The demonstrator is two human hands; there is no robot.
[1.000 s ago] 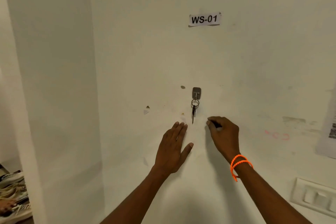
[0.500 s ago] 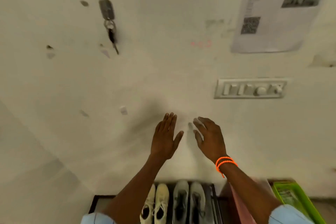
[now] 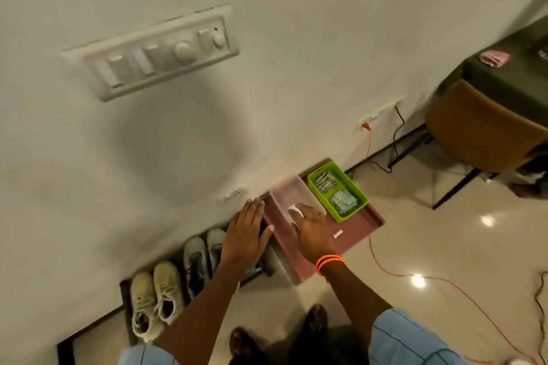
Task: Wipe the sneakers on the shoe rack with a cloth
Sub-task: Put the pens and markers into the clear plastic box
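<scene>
Fingers straight on both hands, left hand (image 3: 244,234) together, right hand (image 3: 315,231) slightly apart; maroon table (image 3: 355,224) underneath, sneakers (image 3: 157,299) lower-left, glossy floor (image 3: 444,246) right.

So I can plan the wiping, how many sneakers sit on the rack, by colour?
Cream lace-up sneakers: 2
Grey lace-up sneakers: 2
Total: 4, though the left hand hides part of the black shoe rack.
</scene>
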